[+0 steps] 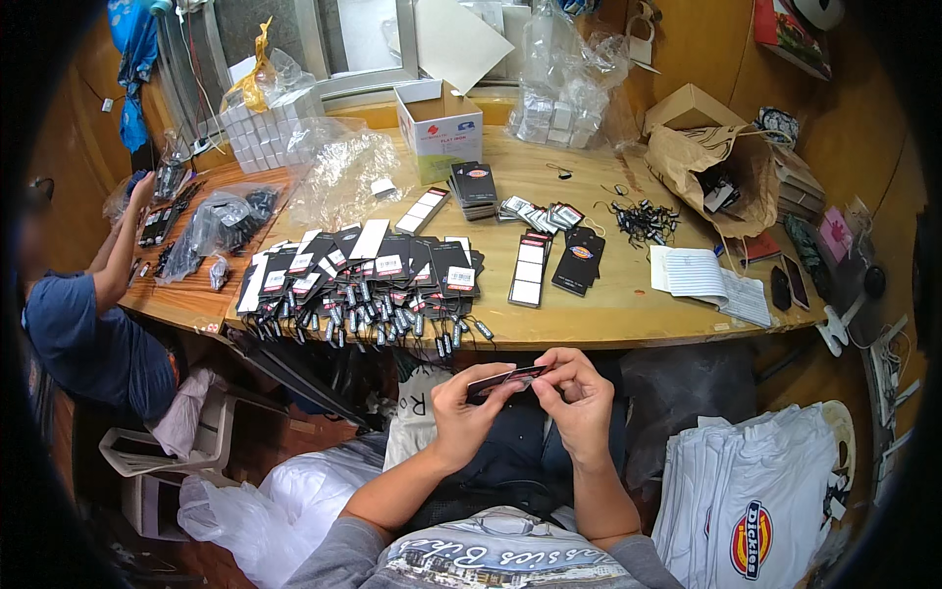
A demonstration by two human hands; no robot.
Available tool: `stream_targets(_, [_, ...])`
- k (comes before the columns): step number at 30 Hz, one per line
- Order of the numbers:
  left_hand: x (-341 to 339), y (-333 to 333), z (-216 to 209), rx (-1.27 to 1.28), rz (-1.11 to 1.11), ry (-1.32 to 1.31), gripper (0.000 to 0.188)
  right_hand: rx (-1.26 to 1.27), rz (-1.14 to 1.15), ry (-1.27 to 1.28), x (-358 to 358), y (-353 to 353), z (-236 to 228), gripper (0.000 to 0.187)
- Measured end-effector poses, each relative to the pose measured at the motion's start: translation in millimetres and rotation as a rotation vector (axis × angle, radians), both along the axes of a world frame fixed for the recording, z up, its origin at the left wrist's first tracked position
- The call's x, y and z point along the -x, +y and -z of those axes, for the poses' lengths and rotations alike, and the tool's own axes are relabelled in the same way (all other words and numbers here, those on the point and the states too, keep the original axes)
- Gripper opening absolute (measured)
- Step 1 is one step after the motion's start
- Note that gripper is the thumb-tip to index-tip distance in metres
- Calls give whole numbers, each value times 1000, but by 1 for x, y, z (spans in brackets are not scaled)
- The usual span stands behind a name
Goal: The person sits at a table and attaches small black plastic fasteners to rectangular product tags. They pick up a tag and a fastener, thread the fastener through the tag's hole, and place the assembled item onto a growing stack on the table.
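Above my lap, just off the table's near edge, my left hand [465, 412] grips a black hang tag [502, 381] between thumb and fingers. The tag is tilted, and a little red and white shows near its right end. My right hand [579, 401] is closed in a pinch at that end; any string or sticker between its fingertips is too small to make out. Closest on the table is a spread pile of black hang tags [397, 273] with white labels, their dark strings and small fasteners hanging toward the near edge. Right of it lie a white-labelled strip [527, 275] and loose black tags [577, 261].
On the wooden table [608, 319] are a stack of black cards [474, 193], an open carton [440, 133], black strings [645, 222], a notebook [699, 273], a phone [795, 282] and a paper bag [702, 177]. White shirts [751, 491] lie lower right. A co-worker [98, 304] sits left.
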State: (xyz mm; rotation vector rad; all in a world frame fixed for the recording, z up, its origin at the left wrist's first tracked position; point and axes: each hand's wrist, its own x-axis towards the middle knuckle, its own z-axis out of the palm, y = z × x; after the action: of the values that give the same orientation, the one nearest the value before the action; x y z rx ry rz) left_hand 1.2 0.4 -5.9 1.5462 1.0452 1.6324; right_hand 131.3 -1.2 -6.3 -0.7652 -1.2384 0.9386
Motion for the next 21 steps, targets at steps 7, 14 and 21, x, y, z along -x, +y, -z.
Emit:
stream_targets(7, [0,1,1,-195,-45,142,19,-181,227,-195,10,-2,-3,12])
stream_targets(14, [3,1,-1,-269,93,260,25,-98,106,-3,9,1,5,12])
stream_targets(21, [14,-6,-2,152,308,54,33,-234,186,-190,-6,1,2,14])
